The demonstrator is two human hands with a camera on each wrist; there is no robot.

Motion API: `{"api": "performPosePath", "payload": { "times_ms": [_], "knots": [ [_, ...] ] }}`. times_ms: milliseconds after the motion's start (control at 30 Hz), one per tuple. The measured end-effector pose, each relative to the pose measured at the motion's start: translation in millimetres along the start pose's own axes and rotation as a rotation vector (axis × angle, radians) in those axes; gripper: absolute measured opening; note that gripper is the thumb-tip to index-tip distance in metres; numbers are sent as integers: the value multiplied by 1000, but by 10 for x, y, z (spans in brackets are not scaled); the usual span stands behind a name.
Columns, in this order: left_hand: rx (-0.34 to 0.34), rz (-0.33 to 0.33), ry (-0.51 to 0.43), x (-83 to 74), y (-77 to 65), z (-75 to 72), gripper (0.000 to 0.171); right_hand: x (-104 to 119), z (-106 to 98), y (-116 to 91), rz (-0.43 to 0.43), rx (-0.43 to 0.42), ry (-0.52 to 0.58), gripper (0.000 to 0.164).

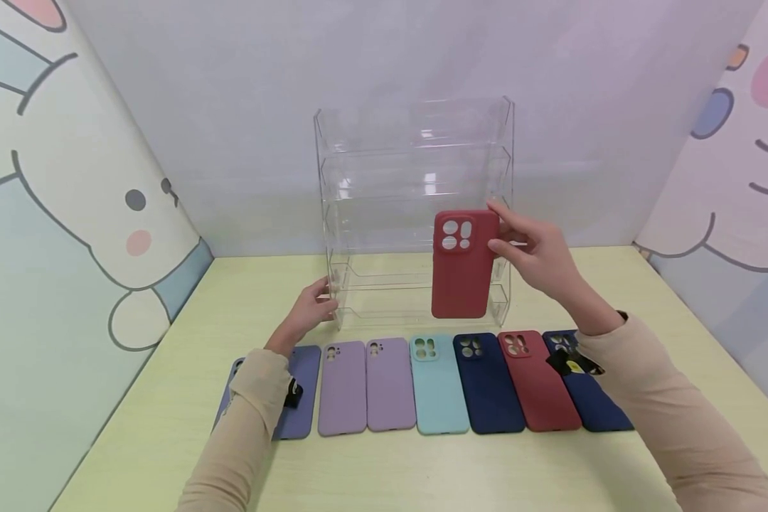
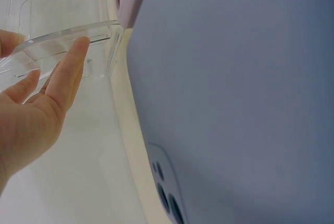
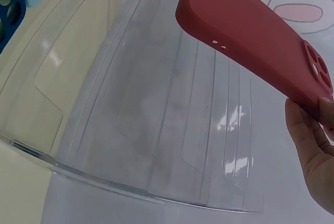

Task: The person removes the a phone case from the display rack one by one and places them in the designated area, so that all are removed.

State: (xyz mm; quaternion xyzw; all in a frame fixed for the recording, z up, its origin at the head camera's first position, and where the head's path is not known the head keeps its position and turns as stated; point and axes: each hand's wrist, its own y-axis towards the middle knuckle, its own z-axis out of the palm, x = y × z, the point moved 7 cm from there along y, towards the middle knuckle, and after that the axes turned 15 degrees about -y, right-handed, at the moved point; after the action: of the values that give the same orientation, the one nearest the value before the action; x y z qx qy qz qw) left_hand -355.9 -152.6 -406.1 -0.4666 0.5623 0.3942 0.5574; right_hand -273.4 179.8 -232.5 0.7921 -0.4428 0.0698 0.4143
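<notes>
My right hand (image 1: 537,252) pinches a red phone case (image 1: 462,274) by its upper right edge, thumb on one face. The case is upright in front of a clear acrylic tiered rack (image 1: 416,192), its camera cutouts at the top. In the right wrist view the red case (image 3: 250,31) is tilted, with the rack's tiers beside it. My left hand (image 1: 308,309) is at the rack's lower left side, fingers touching the clear side panel (image 2: 68,33); in the left wrist view those fingers look mostly straight.
A row of phone cases lies in front of the rack: blue-grey (image 1: 304,405), two lilac (image 1: 343,391), light teal (image 1: 440,387), navy (image 1: 490,384), red (image 1: 540,384) and another navy (image 1: 592,398). Cartoon-printed panels (image 1: 96,213) flank the pale wooden table (image 1: 384,469).
</notes>
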Motion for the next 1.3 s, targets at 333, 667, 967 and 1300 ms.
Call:
{"api": "performPosePath", "payload": {
  "times_ms": [333,667,967,1300],
  "knots": [
    [6,-4,-13,14,6,-8,64,-102,-143,-154,2,11,-58,52],
    [8,-12,-6,-69,-58,26,62,-293,-213,-289,48,77,-120,52],
    [19,-23,-10,-243,-173,116,62,-555,-281,-386,144,179,-88,51],
    [13,-26,9,-239,-185,112,62,-1022,-436,-556,384,281,-93,54]
  ]
}}
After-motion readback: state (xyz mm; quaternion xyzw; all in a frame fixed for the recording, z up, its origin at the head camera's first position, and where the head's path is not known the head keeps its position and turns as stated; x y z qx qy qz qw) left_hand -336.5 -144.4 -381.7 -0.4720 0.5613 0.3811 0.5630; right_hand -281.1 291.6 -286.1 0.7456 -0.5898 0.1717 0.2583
